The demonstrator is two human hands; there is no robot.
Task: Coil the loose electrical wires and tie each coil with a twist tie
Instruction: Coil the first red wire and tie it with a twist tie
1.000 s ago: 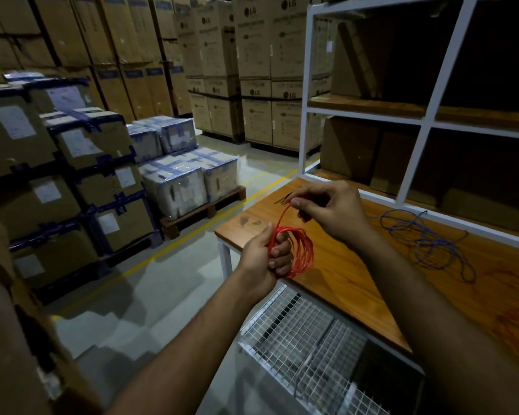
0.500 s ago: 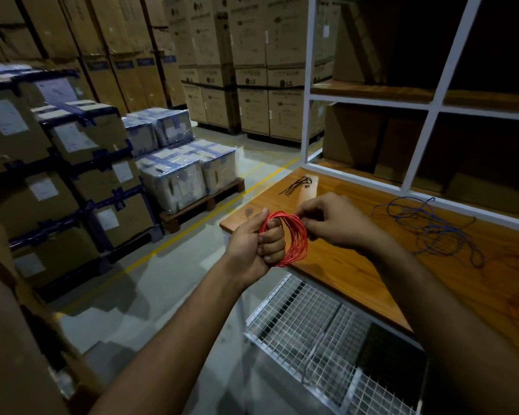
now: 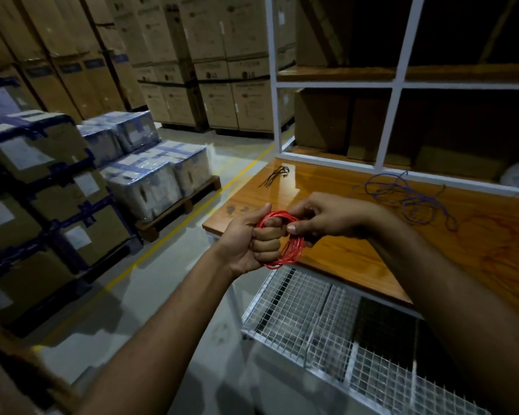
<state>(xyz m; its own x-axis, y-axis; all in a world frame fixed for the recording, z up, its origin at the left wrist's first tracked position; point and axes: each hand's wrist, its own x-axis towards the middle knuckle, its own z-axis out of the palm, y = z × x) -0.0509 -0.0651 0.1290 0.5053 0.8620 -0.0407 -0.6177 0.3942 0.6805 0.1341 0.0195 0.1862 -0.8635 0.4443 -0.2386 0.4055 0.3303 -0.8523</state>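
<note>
Above the near corner of the wooden table, the left hand is fisting round the red wire coil while the right hand is pinching its top strands, so fetching 1 of the twist ties looks next.

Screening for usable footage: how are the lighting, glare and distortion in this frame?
Head view: dim overall, shelf bays nearly black; glare streaks the wooden table near the twist ties; wide-angle bending bows the shelf frame; red wire coil and both hands stay sharp.
</note>
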